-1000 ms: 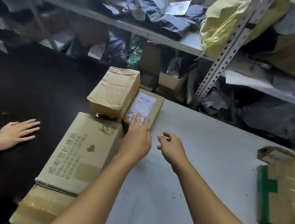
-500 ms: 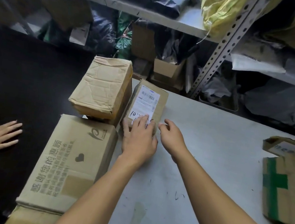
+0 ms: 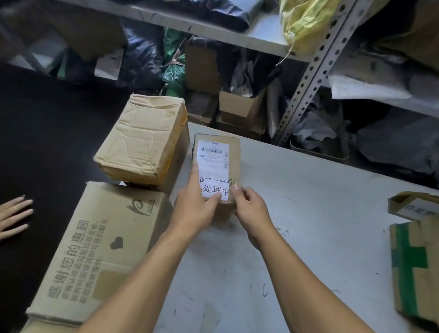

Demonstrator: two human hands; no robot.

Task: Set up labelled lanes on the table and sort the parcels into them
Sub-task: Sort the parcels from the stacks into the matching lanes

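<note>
- Small brown box (image 3: 221, 150) is lying flat near the table's (image 3: 315, 233) far left corner, just right of a crumpled box (image 3: 144, 135).
- It is carrying a white barcode label (image 3: 213, 151) on top, handwriting below it.
- Left hand (image 3: 194, 207) is pinching a white slip (image 3: 216, 190) printed "处理中" against the box's near end, fingers reaching along the left side.
- Right hand (image 3: 251, 211) is gripping the box's near right corner, fingers curled.
- A long printed box (image 3: 97, 248) is sitting at the table's left edge.
</note>
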